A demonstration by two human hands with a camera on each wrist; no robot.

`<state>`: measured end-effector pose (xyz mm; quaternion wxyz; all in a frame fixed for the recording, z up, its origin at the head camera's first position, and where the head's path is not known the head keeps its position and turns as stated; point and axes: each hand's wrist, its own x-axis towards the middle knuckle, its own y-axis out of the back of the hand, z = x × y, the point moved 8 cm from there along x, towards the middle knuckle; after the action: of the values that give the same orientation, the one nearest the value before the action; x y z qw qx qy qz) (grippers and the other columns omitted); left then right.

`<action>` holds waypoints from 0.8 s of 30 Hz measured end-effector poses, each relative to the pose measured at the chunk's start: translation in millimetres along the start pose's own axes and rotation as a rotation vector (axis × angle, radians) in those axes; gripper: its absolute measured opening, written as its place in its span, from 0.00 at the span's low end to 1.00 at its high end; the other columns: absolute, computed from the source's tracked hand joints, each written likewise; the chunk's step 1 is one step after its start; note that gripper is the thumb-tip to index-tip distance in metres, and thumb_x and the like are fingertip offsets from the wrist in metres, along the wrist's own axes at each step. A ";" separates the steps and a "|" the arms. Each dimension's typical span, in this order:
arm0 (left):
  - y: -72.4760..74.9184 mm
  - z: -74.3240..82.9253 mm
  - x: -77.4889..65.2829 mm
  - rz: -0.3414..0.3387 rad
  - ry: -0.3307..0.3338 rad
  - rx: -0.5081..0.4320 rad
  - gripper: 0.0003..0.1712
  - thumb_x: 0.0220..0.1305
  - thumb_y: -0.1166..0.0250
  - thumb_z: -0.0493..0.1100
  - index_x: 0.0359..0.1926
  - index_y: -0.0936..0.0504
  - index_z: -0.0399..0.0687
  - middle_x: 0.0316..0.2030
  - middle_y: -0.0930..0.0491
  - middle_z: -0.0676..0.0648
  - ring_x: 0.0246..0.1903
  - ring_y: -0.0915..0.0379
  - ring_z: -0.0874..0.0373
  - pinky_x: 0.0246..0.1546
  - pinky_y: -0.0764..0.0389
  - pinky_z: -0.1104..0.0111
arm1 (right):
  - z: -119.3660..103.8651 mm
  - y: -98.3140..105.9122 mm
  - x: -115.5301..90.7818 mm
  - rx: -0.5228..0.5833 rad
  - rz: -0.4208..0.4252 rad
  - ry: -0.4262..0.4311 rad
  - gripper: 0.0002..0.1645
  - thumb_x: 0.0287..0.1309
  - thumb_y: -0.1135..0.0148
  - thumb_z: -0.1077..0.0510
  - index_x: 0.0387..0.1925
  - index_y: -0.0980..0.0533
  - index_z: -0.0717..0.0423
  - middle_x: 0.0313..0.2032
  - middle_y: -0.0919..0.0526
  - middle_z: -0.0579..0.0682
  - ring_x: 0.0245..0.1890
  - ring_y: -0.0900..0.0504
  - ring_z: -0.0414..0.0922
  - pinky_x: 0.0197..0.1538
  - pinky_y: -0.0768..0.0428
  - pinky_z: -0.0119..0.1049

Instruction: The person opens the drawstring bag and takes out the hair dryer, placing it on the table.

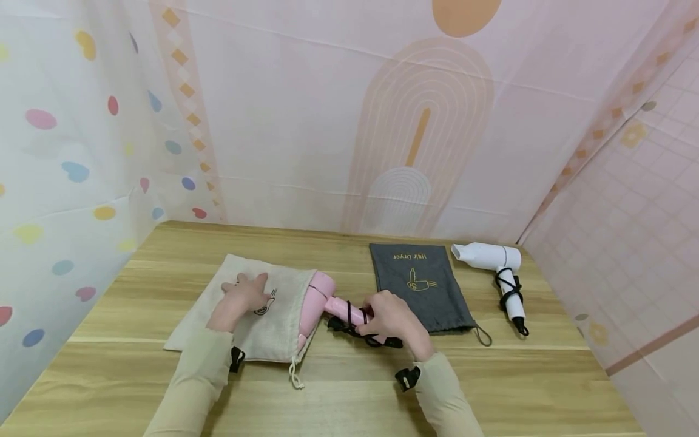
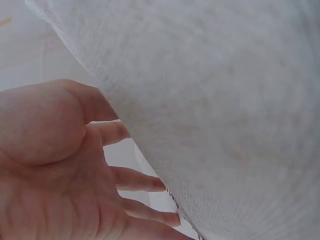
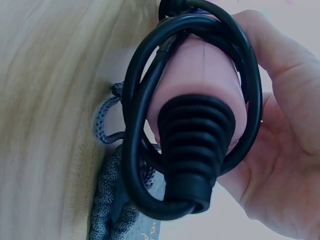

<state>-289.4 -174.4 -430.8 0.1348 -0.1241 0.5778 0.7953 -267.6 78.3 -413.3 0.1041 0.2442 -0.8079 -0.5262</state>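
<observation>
A pink hair dryer (image 1: 314, 303) lies with its barrel partly inside a cream drawstring bag (image 1: 286, 312) at the left of the table. Its nozzle end is hidden in the cloth. My right hand (image 1: 392, 317) grips the handle, which sticks out to the right with a black cord (image 3: 131, 150) looped around it. Spread over the bag is my left hand (image 1: 244, 298), its fingers fairly straight against the cloth. The left wrist view shows that palm (image 2: 55, 185) with the fingertips behind the fabric's edge.
A dark grey bag (image 1: 393, 276) printed "Hair Dryer" lies flat behind my right hand. To its right rests a white hair dryer (image 1: 483, 256), cord wound around its handle. Patterned curtains (image 1: 295, 152) stand along the table's back and sides. The cream bag's drawstring (image 1: 295, 376) trails on the wood.
</observation>
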 end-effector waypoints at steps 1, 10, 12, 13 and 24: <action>0.3 -0.1 0.4 -0.001 0.002 0.006 0.33 0.69 0.50 0.42 0.69 0.46 0.31 0.65 0.47 0.19 0.66 0.59 0.22 0.59 0.50 0.29 | -0.5 0.7 -0.5 0.003 0.001 0.003 0.16 0.44 0.27 0.49 0.20 0.27 0.49 0.16 0.36 0.40 0.17 0.38 0.36 0.20 0.41 0.28; 1.3 -3.7 6.3 0.011 0.030 0.028 0.33 0.68 0.48 0.45 0.67 0.42 0.30 0.61 0.46 0.15 0.64 0.54 0.21 0.58 0.47 0.32 | -1.2 1.4 -4.3 0.007 0.002 -0.003 0.15 0.44 0.27 0.49 0.22 0.26 0.49 0.17 0.33 0.40 0.17 0.37 0.36 0.20 0.40 0.28; 1.0 -4.9 7.6 0.008 0.033 0.025 0.33 0.68 0.48 0.45 0.67 0.42 0.30 0.62 0.46 0.16 0.65 0.55 0.20 0.57 0.46 0.32 | -0.5 0.2 -5.0 0.005 -0.004 -0.019 0.15 0.43 0.27 0.49 0.22 0.26 0.49 0.18 0.30 0.41 0.17 0.35 0.37 0.21 0.37 0.29; 0.7 -5.3 7.9 0.006 0.034 0.024 0.33 0.68 0.48 0.45 0.67 0.42 0.30 0.62 0.46 0.16 0.65 0.55 0.20 0.57 0.46 0.32 | 0.1 -0.7 -5.2 0.002 -0.009 -0.027 0.14 0.43 0.27 0.50 0.22 0.26 0.49 0.18 0.29 0.41 0.17 0.35 0.37 0.21 0.36 0.29; 0.0 -8.3 11.2 0.004 0.066 0.005 0.32 0.68 0.48 0.43 0.68 0.43 0.31 0.62 0.50 0.15 0.65 0.56 0.20 0.60 0.51 0.31 | 3.7 -4.1 -9.7 0.015 -0.061 -0.054 0.13 0.42 0.30 0.53 0.18 0.28 0.49 0.15 0.31 0.41 0.15 0.35 0.36 0.19 0.36 0.28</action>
<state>-299.5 -181.5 -437.2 0.1146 -0.1488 0.5841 0.7897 -259.7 84.8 -417.7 0.0642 0.2552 -0.8064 -0.5295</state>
